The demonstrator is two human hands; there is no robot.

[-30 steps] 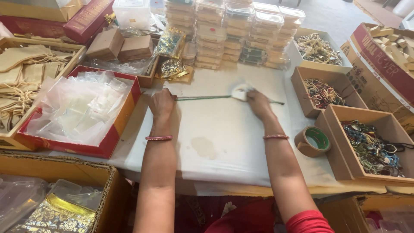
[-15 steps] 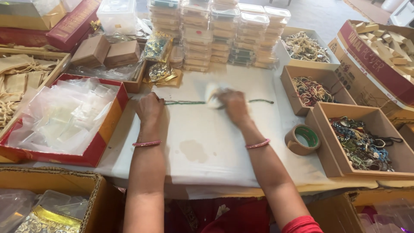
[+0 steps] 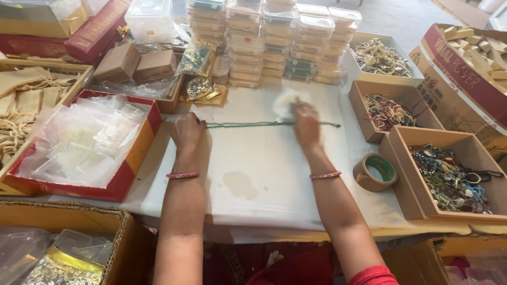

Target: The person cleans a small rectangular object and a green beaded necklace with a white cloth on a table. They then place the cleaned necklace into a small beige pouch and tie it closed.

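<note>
The green bead string (image 3: 248,124) is lying stretched in a straight line across the white sheet on the bench (image 3: 264,179), running from the left hand to a loose end past the right hand. The left hand (image 3: 187,132) is resting knuckles-up at the string's left end, fingers curled down over it; the fingertips are hidden, so whether they are pinching the string cannot be told. The right hand (image 3: 306,124) is pressing down on the string nearer its right end, blurred, with a small pale piece of cloth or plastic (image 3: 285,101) showing just above the fingers; whether the hand is gripping that piece is not clear. A roll of brown tape (image 3: 375,172) is sitting near the right forearm, just beside a cardboard box of mixed bead jewellery (image 3: 449,179). A red box of clear plastic bags (image 3: 79,142) is standing left of the left arm. Stacks of clear plastic containers (image 3: 274,39) are lining the far edge, their tops cut off by the frame. Both forearms are covering part of the sheet, and a faint stain (image 3: 240,184) is showing between them.
</note>
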